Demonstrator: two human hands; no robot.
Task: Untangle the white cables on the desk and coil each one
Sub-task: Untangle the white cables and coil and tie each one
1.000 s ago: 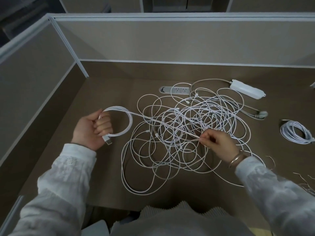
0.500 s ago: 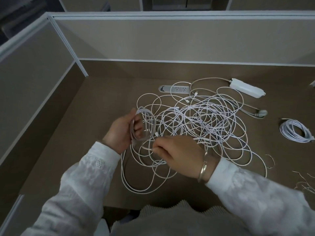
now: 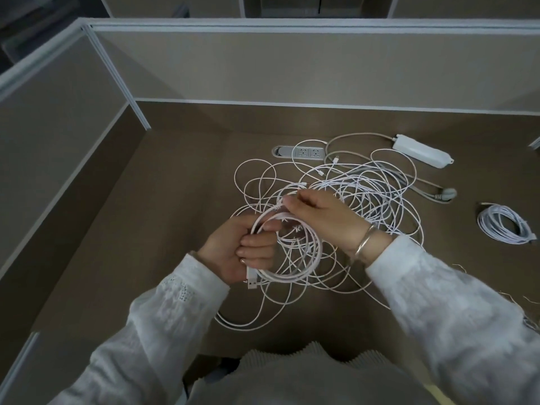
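Hands are gripping one coil (image 3: 287, 258): left hand (image 3: 233, 255) clutching it, right hand (image 3: 318, 217) pinching its top. Tangled cables (image 3: 365, 197) are sprawling beneath, crowding a power strip (image 3: 422, 150) and finished bundle (image 3: 504, 225).

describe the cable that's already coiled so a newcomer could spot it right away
Start at the big white tangle in the middle of the brown desk, then look right, toward the desk's edge. The coiled cable lies there alone, apart from the tangle: a tidy oval bundle of stacked loops.
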